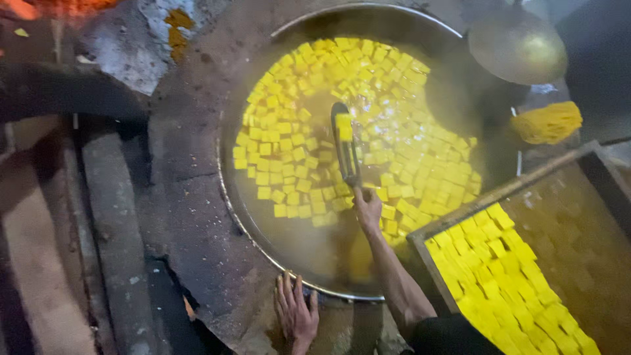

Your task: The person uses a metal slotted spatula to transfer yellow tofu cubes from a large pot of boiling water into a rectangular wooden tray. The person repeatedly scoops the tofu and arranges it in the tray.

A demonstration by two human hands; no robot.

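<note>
I am gripping the spatula (344, 148) with my right hand (367, 208), fingers clamped on its handle, holding a yellow cube (344, 126) over the far wok (355, 151). My left hand (296, 314) is resting flat, fingers spread, on the near rim.

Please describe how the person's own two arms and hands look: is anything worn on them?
Both are bare. The right hand has no glove, and its lean forearm is uncovered up to a dark sleeve near the elbow. The left hand is also gloveless, with no ring or watch visible.
</note>
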